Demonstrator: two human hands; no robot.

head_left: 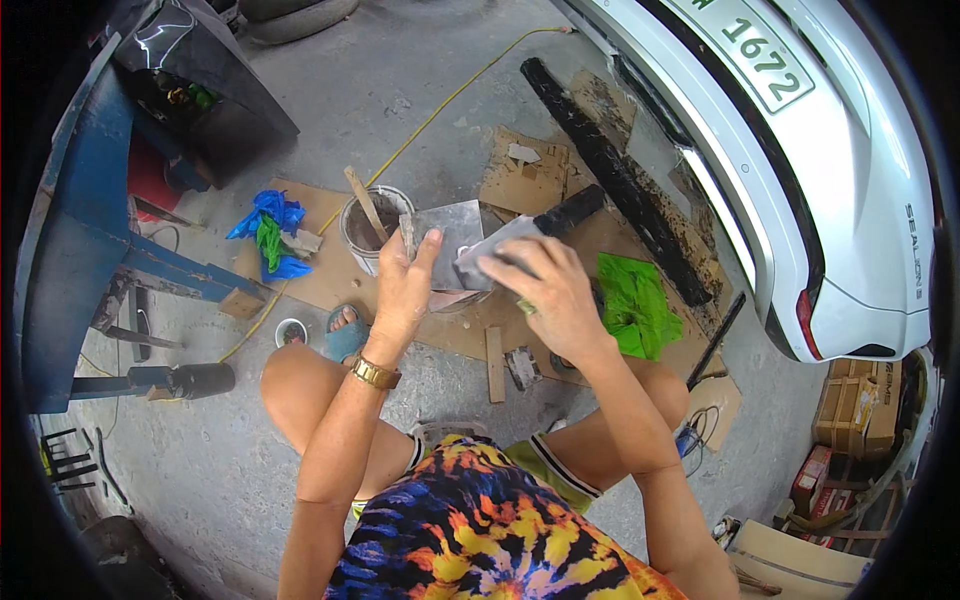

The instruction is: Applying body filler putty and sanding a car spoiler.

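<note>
My left hand [403, 295], with a gold watch at the wrist, grips the worn wooden edge [407, 236] of a flat grey metal plate [455, 222]. Its thumb presses on the plate's face. From the right, my right hand [552, 300] holds a thin, pale grey sheet-like blade [497, 243] against or just over the plate; I cannot tell which. The blade's exact kind is unclear. Just left of the plate stands a smeared white bucket [362, 258] with a wooden stick [366, 205] leaning in it. A pinkish container [458, 300] is partly hidden beneath the plate.
Cardboard [320, 205] lies under the bucket. A green plastic sheet [638, 305] and a long black bar [615, 180] are to the right, near a white car [745, 200]. Blue metal equipment [90, 230] stands left. A yellow cord [440, 108] crosses the floor.
</note>
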